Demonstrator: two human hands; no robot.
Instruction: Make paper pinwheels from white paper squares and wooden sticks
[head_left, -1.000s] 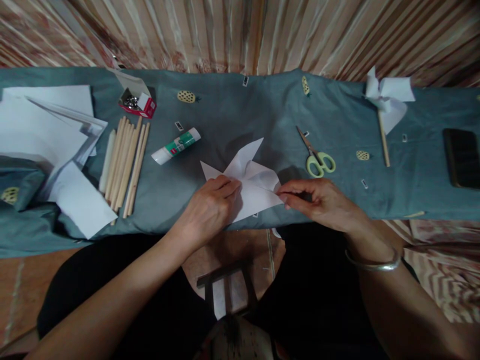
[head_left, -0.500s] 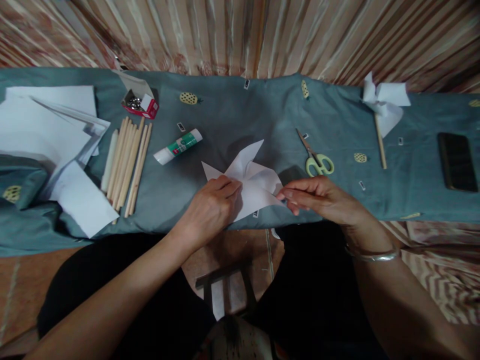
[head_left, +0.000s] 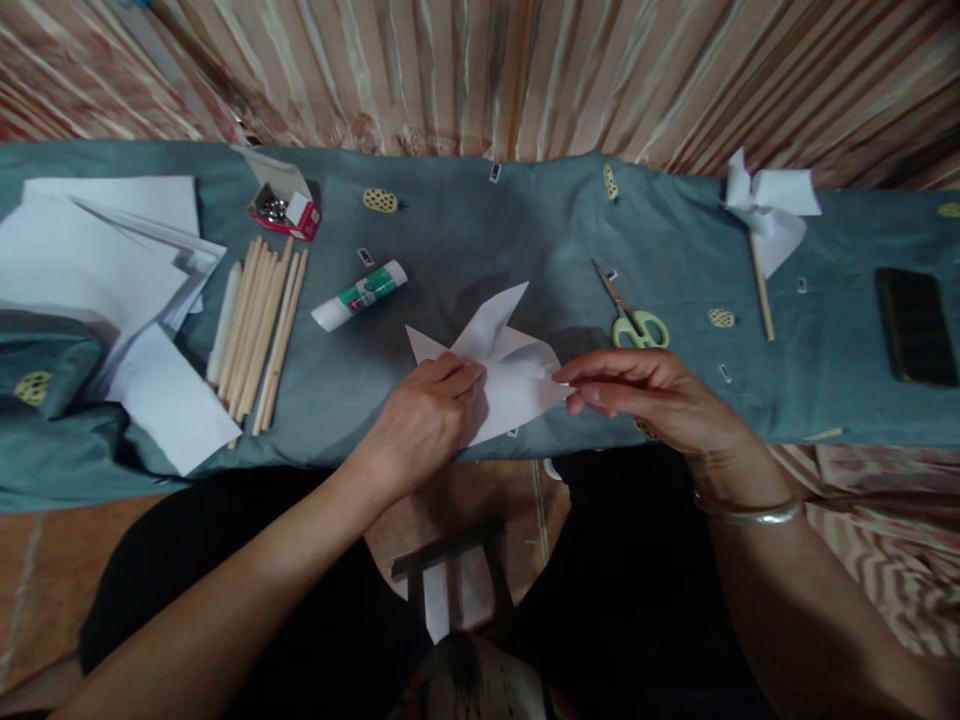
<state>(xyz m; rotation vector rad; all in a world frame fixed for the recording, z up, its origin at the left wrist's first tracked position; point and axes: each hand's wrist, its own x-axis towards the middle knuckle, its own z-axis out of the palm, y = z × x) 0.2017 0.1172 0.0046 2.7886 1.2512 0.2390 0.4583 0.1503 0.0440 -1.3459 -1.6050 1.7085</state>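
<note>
A white folded paper shape (head_left: 504, 368) with pointed flaps lies on the blue-grey cloth (head_left: 465, 240) near its front edge. My left hand (head_left: 421, 420) presses down on the paper's left part, fingers curled over it. My right hand (head_left: 645, 395) is at the paper's right corner, fingertips pinched on that corner. A silver bangle (head_left: 750, 512) sits on my right wrist.
Green-handled scissors (head_left: 634, 322) lie just behind my right hand. A glue stick (head_left: 360, 294), a bundle of wooden sticks (head_left: 261, 330), a red box of pins (head_left: 285, 210) and white paper sheets (head_left: 97, 260) are at the left. A finished paper pinwheel (head_left: 765, 215) and a dark phone (head_left: 915, 325) lie at the right.
My right hand has shifted slightly up and left along the paper's right corner, and its fingers have straightened a little. The left hand stays pressed on the paper.
</note>
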